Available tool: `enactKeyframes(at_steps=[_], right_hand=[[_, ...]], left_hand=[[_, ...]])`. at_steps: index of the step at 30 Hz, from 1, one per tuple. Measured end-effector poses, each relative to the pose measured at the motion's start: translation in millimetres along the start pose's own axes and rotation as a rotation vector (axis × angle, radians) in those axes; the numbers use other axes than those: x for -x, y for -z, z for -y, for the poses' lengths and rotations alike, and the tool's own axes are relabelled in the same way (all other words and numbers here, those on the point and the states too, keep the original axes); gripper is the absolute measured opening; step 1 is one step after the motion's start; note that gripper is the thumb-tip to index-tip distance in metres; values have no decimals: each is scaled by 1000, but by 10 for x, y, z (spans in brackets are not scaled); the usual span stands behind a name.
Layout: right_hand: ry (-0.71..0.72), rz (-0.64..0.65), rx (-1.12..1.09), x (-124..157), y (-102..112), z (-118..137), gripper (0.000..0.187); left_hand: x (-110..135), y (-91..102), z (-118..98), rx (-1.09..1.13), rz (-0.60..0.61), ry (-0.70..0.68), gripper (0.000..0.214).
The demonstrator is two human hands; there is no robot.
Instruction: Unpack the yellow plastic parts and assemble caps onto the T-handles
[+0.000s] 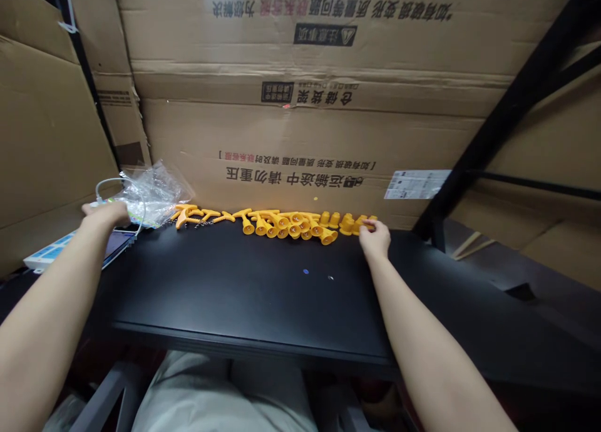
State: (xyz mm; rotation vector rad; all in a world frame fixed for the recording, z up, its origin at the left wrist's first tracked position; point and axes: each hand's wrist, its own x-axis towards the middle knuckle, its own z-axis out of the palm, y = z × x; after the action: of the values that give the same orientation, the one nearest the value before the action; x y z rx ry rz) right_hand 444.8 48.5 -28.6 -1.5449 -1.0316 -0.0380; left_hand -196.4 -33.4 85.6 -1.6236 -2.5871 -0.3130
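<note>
A row of small yellow plastic cone-shaped parts [300, 224] lies along the back of a black table [244, 294], with orange forked pieces [197, 215] at its left end. My right hand [375, 239] rests at the right end of the row, fingers curled onto a yellow part [364, 224]. My left hand [106, 214] reaches far left to a clear plastic bag [153, 194] and a white cable [106, 185]; its fingers are bent, and what they grip is hidden.
Flattened cardboard boxes [305, 106] with printed text wall the back and left side. A black metal frame bar [511, 106] slants at the right. A blue-and-white object [49, 253] and a dark tablet-like slab [117, 241] lie at the table's left edge. My lap shows below.
</note>
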Motion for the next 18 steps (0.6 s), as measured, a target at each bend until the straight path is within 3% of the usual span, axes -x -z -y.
enactKeyframes(at_steps=[1, 2, 5, 8, 12, 18], right_hand=[[16, 67, 16, 10, -47, -19, 23], [31, 129, 40, 24, -92, -36, 24], [18, 258, 178, 73, -193, -76, 29], [-61, 312, 331, 92, -241, -109, 33], [-48, 340, 411, 67, -269, -135, 32], [-5, 376, 450, 79, -268, -125, 35]], left_hand=[[50, 55, -136, -47, -3, 48, 18], [104, 91, -281, -36, -74, -8, 22], [252, 47, -733, 187, -218, -300, 26], [332, -204, -1118, 358, -151, -462, 19], [336, -616, -1456, 780, -7, -450, 23], [204, -1006, -1731, 753, 61, -367, 20]])
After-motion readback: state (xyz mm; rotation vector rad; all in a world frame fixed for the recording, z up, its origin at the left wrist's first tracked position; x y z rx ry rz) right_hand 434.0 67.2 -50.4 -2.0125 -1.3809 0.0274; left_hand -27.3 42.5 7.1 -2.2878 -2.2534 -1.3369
